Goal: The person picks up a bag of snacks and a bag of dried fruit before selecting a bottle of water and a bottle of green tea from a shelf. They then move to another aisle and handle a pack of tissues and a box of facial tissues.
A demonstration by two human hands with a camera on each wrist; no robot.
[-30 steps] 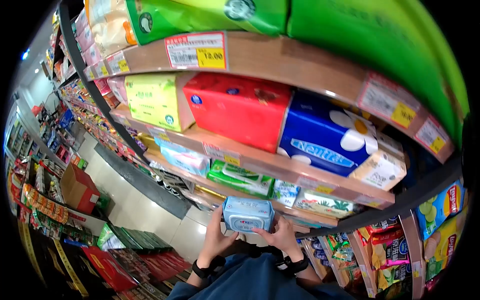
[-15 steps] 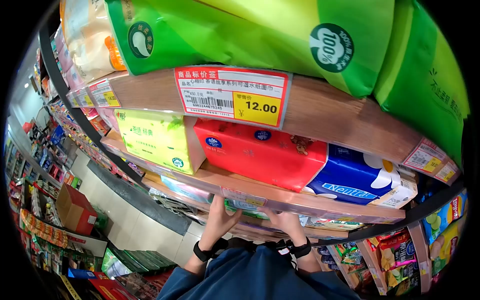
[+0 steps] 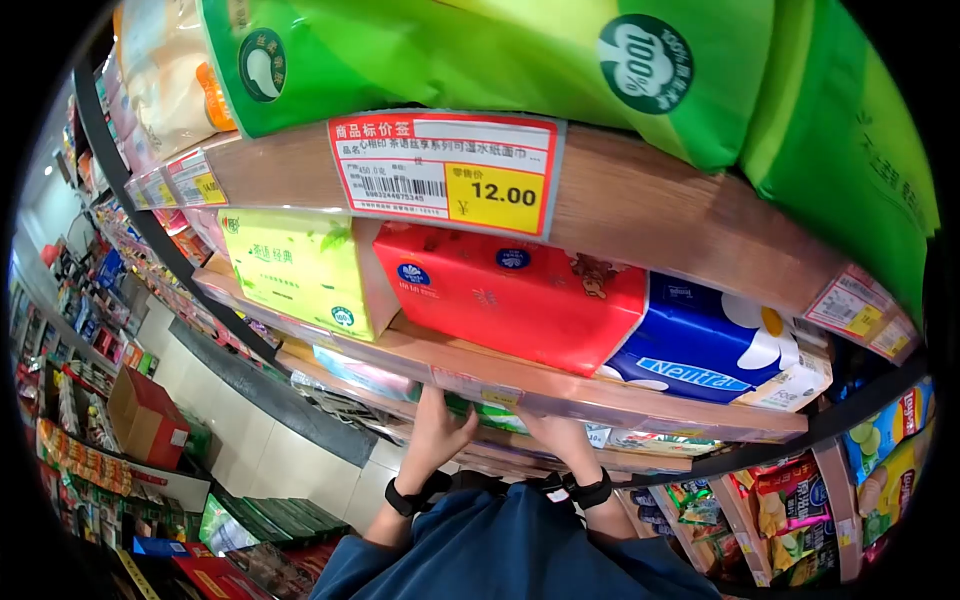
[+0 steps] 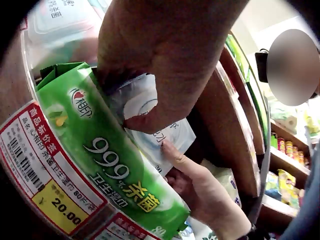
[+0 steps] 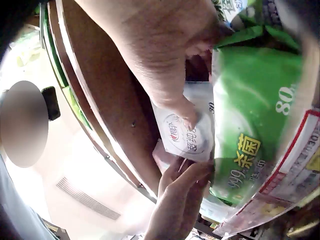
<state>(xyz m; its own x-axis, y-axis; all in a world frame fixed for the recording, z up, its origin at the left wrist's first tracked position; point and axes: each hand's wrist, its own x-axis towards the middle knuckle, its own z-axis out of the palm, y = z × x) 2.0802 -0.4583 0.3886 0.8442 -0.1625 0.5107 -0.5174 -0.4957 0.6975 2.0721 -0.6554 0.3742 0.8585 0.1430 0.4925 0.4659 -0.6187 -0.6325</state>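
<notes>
Both hands hold a pale blue pack of wet wipes (image 4: 184, 139) on a lower shelf, close behind a green pack of wet wipes (image 4: 107, 145). My left hand (image 3: 438, 432) grips one end, its thumb over the label in the left wrist view. At the other end my right hand (image 3: 562, 438) has its thumb pressed on the top face, as the right wrist view shows. The head view hides the blue pack and most fingers under the shelf above. The green pack (image 5: 257, 105) stands along the shelf's front, behind a price tag (image 4: 52, 175).
Just above the hands, a shelf bears a yellow-green tissue pack (image 3: 297, 270), a red one (image 3: 510, 300) and a blue one (image 3: 700, 335). Large green packs (image 3: 480, 60) fill the shelf over that. Beside the left hand lies a pink-and-blue wipes pack (image 4: 62, 30).
Both hands have carried the blue wipes pack forward from in front of the body to beneath the shelf edge. Over the last half second they barely move, and the view shifts slightly.
</notes>
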